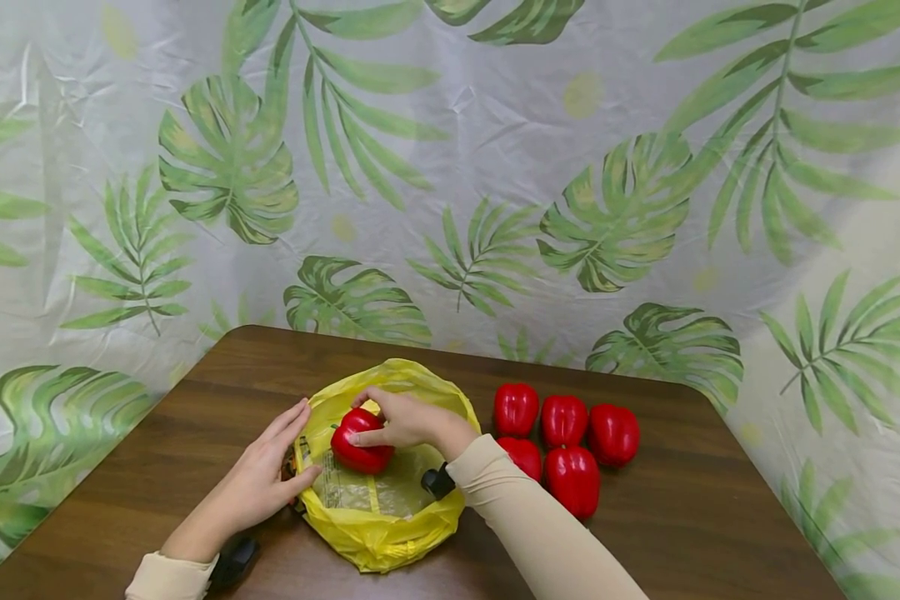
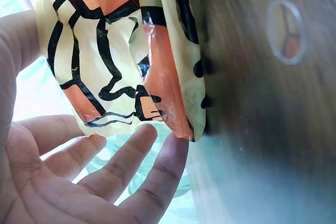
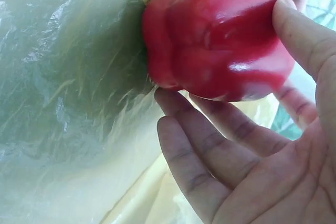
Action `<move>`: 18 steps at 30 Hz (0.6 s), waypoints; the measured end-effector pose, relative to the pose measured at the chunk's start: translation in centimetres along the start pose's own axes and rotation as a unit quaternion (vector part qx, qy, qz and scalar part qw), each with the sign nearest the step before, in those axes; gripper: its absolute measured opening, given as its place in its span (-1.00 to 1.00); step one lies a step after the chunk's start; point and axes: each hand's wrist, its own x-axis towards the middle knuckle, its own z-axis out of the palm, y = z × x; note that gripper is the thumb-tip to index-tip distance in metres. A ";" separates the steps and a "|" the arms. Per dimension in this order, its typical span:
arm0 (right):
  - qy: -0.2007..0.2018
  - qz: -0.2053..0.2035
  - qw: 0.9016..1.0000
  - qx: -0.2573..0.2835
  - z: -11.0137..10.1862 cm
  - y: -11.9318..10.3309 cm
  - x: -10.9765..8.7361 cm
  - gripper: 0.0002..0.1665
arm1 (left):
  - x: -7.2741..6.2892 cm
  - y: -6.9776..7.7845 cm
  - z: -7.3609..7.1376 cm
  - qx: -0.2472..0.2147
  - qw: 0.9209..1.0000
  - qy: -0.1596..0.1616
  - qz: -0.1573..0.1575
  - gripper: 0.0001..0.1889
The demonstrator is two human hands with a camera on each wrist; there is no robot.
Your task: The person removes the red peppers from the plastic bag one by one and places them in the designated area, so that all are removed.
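An open yellow plastic bag (image 1: 378, 537) lies on the brown table (image 1: 720, 508). My right hand (image 1: 401, 421) holds a red bell pepper (image 1: 360, 452) inside the bag's mouth. In the right wrist view its thumb and fingers (image 3: 226, 145) curl round the pepper (image 3: 220, 40), against the bag's translucent wall (image 3: 68, 103). My left hand (image 1: 270, 471) rests at the bag's left rim with straight fingers. In the left wrist view its fingertips (image 2: 152, 145) touch the bag's printed edge (image 2: 131, 51).
Several more red peppers (image 1: 562, 442) sit in a cluster just right of the bag, close to my right forearm. A leaf-patterned sheet (image 1: 495, 167) hangs behind and beside the table. Bare wood shows at the far left and front right.
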 end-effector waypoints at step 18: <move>0.013 0.010 1.000 0.023 0.5 0.3 -0.3 -0.36 | 0.1 0.0 0.2 -0.005 1.000 -0.005 -0.006 -0.13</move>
